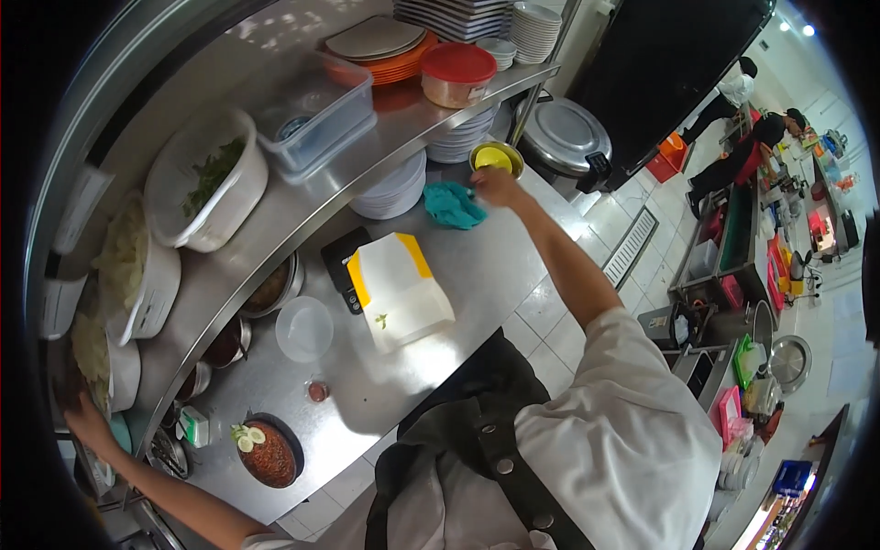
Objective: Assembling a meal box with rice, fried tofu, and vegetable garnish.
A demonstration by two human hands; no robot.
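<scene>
My right hand (498,186) is at the near rim of a small metal bowl (520,165) with something yellow (493,159) in it. Its fingers look curled, and what they hold is too small to make out. A crumpled teal cloth (455,205) lies just left of that hand. At the far left, my left hand (89,429) reaches in beside the white tubs, close to one with pale cut vegetables (90,346); its fingers are dark and blurred. Between my arms stands an open white and yellow takeaway box (403,298), a bit of green leaf on its flap.
An oval black dish of red-brown food with pale round slices (269,456) sits near the counter's front edge. A clear round tub (304,329) and a black scale (346,266) are beside the box. The steel shelf (367,174) overhangs the counter. Two people work at far right.
</scene>
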